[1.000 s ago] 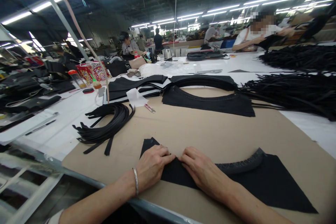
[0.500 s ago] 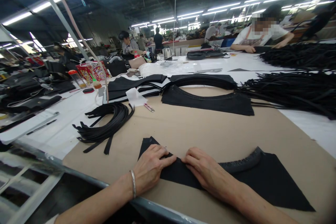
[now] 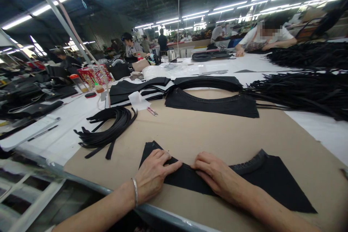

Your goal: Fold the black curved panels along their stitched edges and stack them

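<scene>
A black fabric panel (image 3: 282, 185) with a curved upper edge lies in front of me. Along the right part of that curve runs a narrow black strip (image 3: 250, 165), puckered with small creases. My left hand (image 3: 156, 170), a bangle at its wrist, rests palm down on the panel's left part, thumb stretched toward the middle. On the curved edge, a short gap to the right, my right hand (image 3: 210, 172) has its fingers bent and pressed together, pinching the edge. The fabric under both palms is hidden.
Beyond lie stacked curved black panels (image 3: 212, 105), pink-handled thread snips (image 3: 152, 111) and a white paper piece (image 3: 139, 100). A bundle of black strips (image 3: 114, 130) sits left; a larger strip heap (image 3: 304, 92) is at right. A co-worker (image 3: 268, 36) leans over the far table.
My right hand has shifted slightly right along the curved edge, widening the gap to my left hand. The view has moved a little. The co-worker's arm has moved outward to the left.
</scene>
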{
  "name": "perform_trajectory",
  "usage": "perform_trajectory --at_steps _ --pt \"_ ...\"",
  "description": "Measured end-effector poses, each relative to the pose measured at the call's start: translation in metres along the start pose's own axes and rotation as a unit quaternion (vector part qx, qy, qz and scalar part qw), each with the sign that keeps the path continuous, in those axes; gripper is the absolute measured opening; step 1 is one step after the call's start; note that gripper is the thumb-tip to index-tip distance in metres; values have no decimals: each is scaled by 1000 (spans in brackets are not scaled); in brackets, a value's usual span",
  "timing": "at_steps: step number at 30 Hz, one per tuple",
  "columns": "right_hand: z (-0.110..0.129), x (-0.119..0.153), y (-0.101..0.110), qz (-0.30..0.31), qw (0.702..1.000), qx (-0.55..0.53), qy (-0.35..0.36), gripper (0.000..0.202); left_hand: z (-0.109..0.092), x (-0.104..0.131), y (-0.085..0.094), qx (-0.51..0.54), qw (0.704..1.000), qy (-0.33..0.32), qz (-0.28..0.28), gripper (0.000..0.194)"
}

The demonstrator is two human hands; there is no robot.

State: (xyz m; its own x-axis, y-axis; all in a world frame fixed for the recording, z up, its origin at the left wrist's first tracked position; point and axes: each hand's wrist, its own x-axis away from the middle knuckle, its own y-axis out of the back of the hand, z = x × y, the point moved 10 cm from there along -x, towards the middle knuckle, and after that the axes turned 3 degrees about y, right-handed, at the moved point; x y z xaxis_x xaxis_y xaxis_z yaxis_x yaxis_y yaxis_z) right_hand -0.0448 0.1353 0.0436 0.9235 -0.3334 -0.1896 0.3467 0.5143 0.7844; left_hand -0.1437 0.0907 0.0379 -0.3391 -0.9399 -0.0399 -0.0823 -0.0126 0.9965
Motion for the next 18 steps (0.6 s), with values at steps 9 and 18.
perform_trajectory --at_steps 9,18 --pt "0 9 -2 31 996 83 11 22 -10 -3 2 -55 998 20 23 63" --pt "-6 24 10 31 997 67 3 23 -16 1 -4 -87 996 20 11 68"
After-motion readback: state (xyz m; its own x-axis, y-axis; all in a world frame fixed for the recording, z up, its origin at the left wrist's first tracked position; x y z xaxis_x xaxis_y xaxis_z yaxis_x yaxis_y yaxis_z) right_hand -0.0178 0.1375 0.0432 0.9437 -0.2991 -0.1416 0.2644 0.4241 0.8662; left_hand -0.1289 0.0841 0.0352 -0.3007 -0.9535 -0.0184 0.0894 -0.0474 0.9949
